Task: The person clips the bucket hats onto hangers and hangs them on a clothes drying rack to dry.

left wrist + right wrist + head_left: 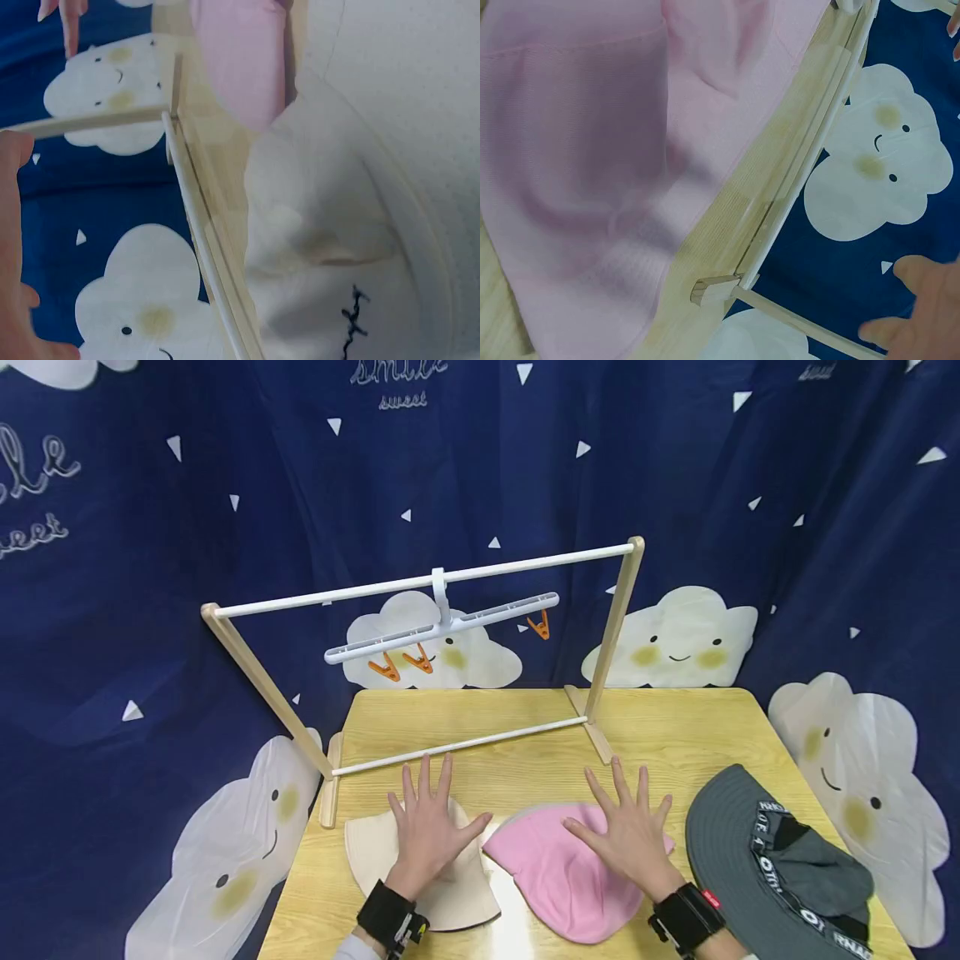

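Note:
My left hand (430,839) is spread with straight fingers above a cream bucket hat (375,852), which shows dark stitched lettering in the left wrist view. Fingers fanned out, my right hand (630,839) hovers over a pink bucket hat (555,877). Neither hand holds anything. To the right of the right hand lies a dark grey bucket hat (802,877) with a lettered black-and-white band and a small red tag. Behind the hats, a white hanger (442,631) hangs by its hook from a rack, with orange clips (417,658) on its bar.
The rack has wooden side posts (615,627), a white top rod (337,599) and a low white rod (457,746) across the wooden table (675,718). A navy curtain (480,468) with white clouds and triangles hangs behind. Black bands (386,914) circle both wrists.

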The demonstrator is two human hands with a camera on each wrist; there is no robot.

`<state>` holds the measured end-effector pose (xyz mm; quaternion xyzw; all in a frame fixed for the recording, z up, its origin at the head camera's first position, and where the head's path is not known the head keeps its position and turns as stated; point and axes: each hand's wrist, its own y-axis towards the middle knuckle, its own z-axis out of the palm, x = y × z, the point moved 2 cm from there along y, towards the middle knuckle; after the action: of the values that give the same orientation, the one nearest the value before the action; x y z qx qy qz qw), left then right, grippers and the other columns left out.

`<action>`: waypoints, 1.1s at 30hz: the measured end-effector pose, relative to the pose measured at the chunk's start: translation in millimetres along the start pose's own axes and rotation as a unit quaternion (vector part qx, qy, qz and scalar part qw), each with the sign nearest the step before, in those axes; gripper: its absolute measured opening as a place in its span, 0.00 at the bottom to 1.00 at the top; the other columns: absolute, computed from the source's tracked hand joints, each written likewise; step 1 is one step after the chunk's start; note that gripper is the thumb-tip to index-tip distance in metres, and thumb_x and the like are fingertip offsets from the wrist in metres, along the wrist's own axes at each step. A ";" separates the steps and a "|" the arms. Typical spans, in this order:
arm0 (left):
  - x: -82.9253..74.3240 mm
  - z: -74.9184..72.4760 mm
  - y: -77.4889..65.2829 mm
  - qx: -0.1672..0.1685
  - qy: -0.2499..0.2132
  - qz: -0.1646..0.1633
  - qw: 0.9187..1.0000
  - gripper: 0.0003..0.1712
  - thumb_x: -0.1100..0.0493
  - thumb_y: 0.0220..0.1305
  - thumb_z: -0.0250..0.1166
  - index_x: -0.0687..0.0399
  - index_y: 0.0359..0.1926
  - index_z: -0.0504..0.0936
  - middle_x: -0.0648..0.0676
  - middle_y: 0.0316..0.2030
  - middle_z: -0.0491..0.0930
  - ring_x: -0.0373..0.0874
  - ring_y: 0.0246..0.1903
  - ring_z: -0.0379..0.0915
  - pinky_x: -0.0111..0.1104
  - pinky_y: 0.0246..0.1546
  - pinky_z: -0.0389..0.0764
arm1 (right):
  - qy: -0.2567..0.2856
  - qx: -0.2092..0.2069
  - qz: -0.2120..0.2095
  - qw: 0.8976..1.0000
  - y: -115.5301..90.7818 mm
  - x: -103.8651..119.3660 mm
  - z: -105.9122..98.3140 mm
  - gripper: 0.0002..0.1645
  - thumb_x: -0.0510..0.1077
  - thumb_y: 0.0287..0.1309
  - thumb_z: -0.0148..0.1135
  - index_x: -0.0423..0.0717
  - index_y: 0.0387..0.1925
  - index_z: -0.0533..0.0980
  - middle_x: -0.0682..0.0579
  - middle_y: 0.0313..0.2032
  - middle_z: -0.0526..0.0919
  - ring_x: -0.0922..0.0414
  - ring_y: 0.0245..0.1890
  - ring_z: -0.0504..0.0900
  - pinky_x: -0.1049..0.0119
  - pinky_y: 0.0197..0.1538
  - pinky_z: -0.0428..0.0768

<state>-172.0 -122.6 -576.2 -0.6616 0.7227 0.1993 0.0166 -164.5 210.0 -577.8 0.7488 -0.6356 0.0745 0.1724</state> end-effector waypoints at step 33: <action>120.9 -95.9 65.2 -0.262 -0.098 -0.154 0.948 0.63 0.40 0.57 0.77 0.57 0.83 0.52 0.71 0.79 0.48 0.70 0.77 0.46 0.63 0.70 0.58 | 0.149 -0.243 0.021 0.958 127.1 -31.9 -49.0 0.46 0.56 0.54 0.77 0.29 0.65 0.74 0.27 0.61 0.79 0.28 0.60 0.78 0.33 0.59 0.75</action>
<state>-226.8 -264.1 -505.5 -0.7230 0.5291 0.4407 -0.0556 -289.3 240.0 -522.0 0.6512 -0.6173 0.0323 0.4402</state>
